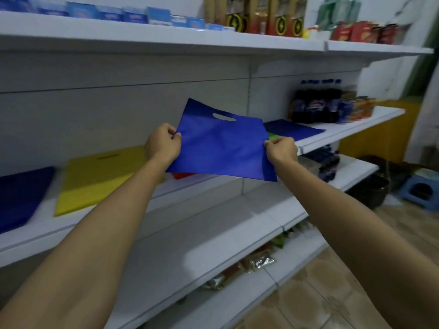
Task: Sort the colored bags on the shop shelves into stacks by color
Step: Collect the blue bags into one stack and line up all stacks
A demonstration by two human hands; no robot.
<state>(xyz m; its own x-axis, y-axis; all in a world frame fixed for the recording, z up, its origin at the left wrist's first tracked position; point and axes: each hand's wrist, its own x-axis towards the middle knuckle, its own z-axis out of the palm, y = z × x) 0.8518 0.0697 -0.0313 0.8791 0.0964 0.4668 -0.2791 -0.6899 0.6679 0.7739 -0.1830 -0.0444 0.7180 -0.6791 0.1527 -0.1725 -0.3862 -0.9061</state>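
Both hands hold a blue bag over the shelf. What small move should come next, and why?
Probably carry the blue bag leftward and lay it on the dark blue pile beside the yellow stack. The left hand and right hand pinch its side edges, and it hangs above a red bag, the wrong color.

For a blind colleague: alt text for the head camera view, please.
Left hand and right hand pinch the side edges of a blue bag in front of a white shelf. On it lie a yellow bag and a dark blue bag at left, a second blue bag at right near dark bottles.
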